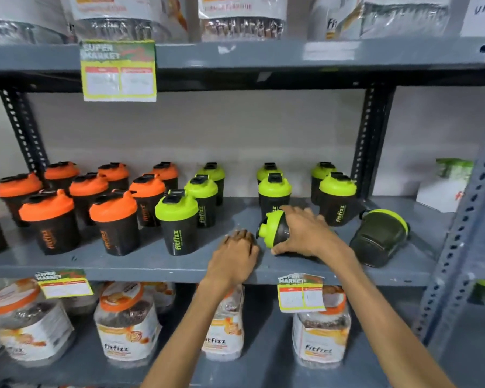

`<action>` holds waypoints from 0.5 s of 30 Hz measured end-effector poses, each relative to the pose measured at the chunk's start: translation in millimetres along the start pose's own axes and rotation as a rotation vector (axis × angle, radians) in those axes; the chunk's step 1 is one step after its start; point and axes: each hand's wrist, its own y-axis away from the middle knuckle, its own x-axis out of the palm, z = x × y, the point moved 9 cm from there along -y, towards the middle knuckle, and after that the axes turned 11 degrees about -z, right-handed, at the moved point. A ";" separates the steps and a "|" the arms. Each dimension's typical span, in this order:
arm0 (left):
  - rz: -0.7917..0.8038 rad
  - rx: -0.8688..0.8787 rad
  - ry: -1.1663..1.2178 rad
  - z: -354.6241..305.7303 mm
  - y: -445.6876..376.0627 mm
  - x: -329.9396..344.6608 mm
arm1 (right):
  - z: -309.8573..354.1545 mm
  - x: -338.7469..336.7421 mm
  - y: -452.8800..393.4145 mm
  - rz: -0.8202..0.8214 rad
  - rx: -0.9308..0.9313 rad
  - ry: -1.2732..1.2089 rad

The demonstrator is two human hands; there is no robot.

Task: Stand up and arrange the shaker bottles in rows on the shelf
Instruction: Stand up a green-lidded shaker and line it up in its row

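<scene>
Grey shelf (151, 264): right hand (305, 233) grips a toppled green-lidded shaker (272, 232) from above; left hand (235, 259) rests open, palm down.

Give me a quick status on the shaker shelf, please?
Right hand gripping a tipped green-lid shaker; left hand flat on the shelf. One more shaker lying on its side, far right. Nothing blocking the gap.
</scene>
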 end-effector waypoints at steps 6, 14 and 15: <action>0.035 0.023 -0.047 4.3 -4.6 10.6 | -12.5 -23.1 19.9 -0.274 0.035 -0.453; 0.063 0.035 -0.058 5.1 -5.0 12.0 | -24.6 -3.0 24.4 -0.403 0.165 -1.399; 0.061 0.036 -0.057 5.0 -4.8 11.7 | -23.8 4.5 21.1 -0.376 0.181 -1.423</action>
